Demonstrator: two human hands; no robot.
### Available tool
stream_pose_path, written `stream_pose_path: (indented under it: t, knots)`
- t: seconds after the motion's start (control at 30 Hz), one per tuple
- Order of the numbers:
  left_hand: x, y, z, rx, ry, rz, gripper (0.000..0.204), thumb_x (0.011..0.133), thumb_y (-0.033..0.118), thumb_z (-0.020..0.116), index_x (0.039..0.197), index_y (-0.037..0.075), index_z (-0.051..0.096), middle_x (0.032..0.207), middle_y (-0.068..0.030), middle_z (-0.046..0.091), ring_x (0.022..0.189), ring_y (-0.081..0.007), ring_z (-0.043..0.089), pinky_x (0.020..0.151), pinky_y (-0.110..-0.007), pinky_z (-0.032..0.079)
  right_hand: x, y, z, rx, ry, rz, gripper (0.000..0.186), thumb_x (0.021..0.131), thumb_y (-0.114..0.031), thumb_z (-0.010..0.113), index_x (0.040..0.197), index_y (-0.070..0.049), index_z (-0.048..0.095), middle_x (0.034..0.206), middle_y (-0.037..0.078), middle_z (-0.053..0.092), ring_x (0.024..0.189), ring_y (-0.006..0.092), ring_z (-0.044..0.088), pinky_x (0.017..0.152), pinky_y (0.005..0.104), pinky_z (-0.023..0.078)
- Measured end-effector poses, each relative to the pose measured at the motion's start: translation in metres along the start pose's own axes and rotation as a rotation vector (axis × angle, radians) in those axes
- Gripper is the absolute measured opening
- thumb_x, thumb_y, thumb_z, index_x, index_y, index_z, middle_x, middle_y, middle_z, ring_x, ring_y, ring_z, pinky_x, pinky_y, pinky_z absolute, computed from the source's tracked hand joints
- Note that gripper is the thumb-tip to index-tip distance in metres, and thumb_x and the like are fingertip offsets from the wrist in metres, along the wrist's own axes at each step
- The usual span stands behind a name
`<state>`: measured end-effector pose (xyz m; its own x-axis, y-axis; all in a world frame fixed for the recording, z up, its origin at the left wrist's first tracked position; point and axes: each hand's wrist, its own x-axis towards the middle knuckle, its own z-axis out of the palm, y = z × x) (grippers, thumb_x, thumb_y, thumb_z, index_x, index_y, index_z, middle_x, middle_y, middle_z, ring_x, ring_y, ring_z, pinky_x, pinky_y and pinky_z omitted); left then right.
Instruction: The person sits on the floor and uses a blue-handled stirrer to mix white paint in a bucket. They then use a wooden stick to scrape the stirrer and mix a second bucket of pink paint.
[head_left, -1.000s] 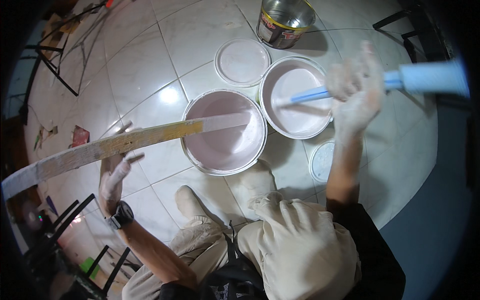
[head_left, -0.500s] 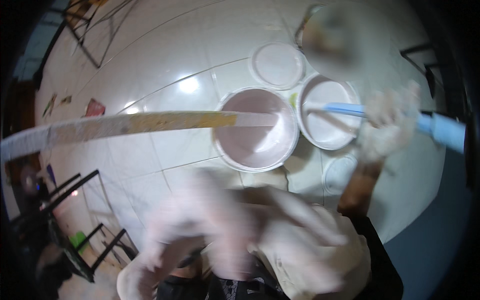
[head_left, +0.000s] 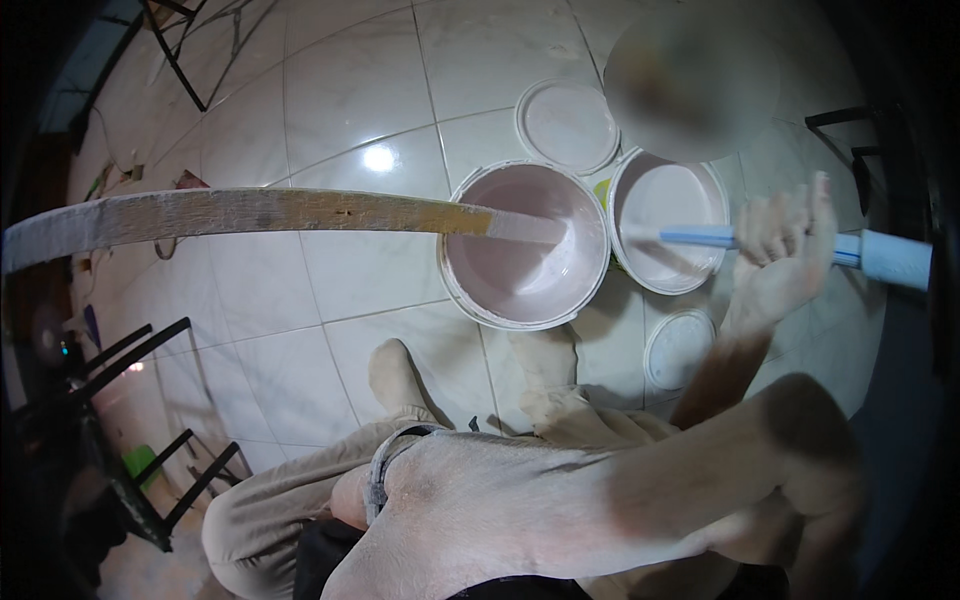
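My right hand (head_left: 775, 245), pale with paint, is closed round a blue pole (head_left: 700, 236). The pole's whitish end reaches into a small white bucket (head_left: 724, 200) of pale pinkish paint. Beside it stands a larger bucket (head_left: 448, 275) with a pale paint layer inside. A long wooden stick (head_left: 330, 212), coated with paint at both ends, leans into that larger bucket with no hand on it. My left hand (head_left: 520, 500), close up and dusty, crosses the lower part, a grey wrist strap (head_left: 378, 485) behind it. Its fingers bend at the right in shadow; their tips are hidden.
Round lids (head_left: 568, 125) (head_left: 680, 350) lie on the tiled floor by the buckets. My bare feet (head_left: 393, 375) are just below them. Black metal frames (head_left: 165, 500) stand at the left. A blurred round patch (head_left: 690, 80) hides something beyond the buckets.
My left hand, smeared by motion before, has swung rightward and now shows sharply across the lower part. My right hand still holds the pole in the small bucket.
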<state>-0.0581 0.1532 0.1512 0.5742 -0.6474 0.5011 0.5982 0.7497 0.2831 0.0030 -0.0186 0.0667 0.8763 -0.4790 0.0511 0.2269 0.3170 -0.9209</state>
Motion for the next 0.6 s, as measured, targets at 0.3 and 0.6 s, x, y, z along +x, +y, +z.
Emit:
stream_pose_path:
  t: [0.3,0.6]
  knots:
    - [0.007,-0.001,0.002,-0.047,-0.003,-0.11,0.037,0.089,0.035,0.063,0.11,0.007,0.05,0.111,-0.0182,0.061,0.106,-0.0322,0.059,0.093,-0.046,0.043,-0.002,0.025,-0.021,-0.284,0.312,-0.136,0.044,0.1,-0.023,0.042,0.058,-0.015,0.029,0.047,-0.005,0.022,0.039,0.0061,0.015,0.04,0.024,0.015]
    - [0.009,0.019,-0.018,0.098,0.184,-0.433,0.032,0.093,0.031,0.058,0.113,0.007,0.05,0.117,-0.0167,0.058,0.108,-0.0303,0.058,0.09,-0.042,0.046,0.014,-0.009,-0.013,0.055,-0.098,-0.208,0.046,0.097,-0.03,0.047,0.056,-0.014,0.034,0.046,-0.003,0.028,0.039,0.0064,0.023,0.039,0.0258,0.016]
